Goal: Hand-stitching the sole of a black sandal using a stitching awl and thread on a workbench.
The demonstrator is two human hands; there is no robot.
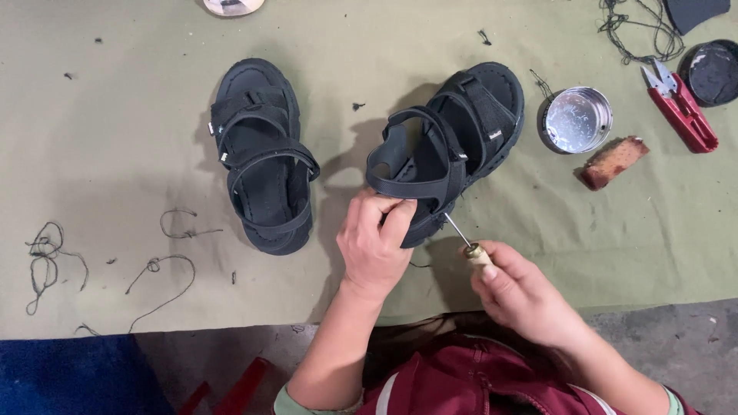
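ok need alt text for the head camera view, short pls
Seen from above, a person's left hand grips the heel of a black sandal while the right hand pushes an awl into its sole. A second black sandal lies to the left on an olive cloth, with thread scraps, an open tin and red snips.

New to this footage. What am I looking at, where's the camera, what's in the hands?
There is one picture, from a camera worn on the person's head, looking down at their own two bare hands over an olive cloth spread on the floor. No machine is involved.

The left hand has its grip on the heel end of a black sandal, tilted on its side. The right hand holds an awl with its metal tip against the sole edge.

A second black sandal lies flat to the left. To the right are an open round tin, a brownish block, red thread snips and a dark lid. Loose thread scraps lie at left.
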